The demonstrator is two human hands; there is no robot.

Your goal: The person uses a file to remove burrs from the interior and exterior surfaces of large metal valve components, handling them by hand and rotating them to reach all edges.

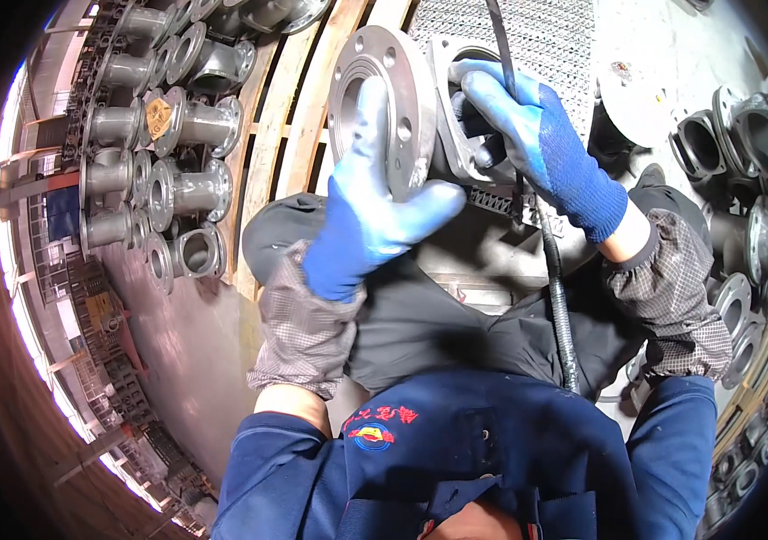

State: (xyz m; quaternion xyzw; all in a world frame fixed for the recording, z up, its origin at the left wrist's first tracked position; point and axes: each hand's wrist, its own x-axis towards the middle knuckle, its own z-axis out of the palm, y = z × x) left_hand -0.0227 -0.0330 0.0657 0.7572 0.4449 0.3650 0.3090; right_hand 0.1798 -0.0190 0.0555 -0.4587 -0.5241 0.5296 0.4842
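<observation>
A grey metal flanged pipe fitting (414, 99) lies before me, its round flange to the left and its squarish flange to the right. My left hand (370, 193), in a blue glove, is open at the round flange, fingers stretched across its bore and thumb spread out. On the other side, my right hand (542, 130), gloved the same way, is closed on the squarish flange, with its fingers over the rim and at the opening. A black hose (553, 297) crosses in front of the right fingers and runs down to my lap.
Under the fitting is a patterned metal surface (551, 27). Wooden pallet slats (312, 108) lie to its left, with several flanged fittings (190, 193) stacked beyond. More fittings (767, 234) crowd the right side. A round white surface (632, 103) stands at the upper right.
</observation>
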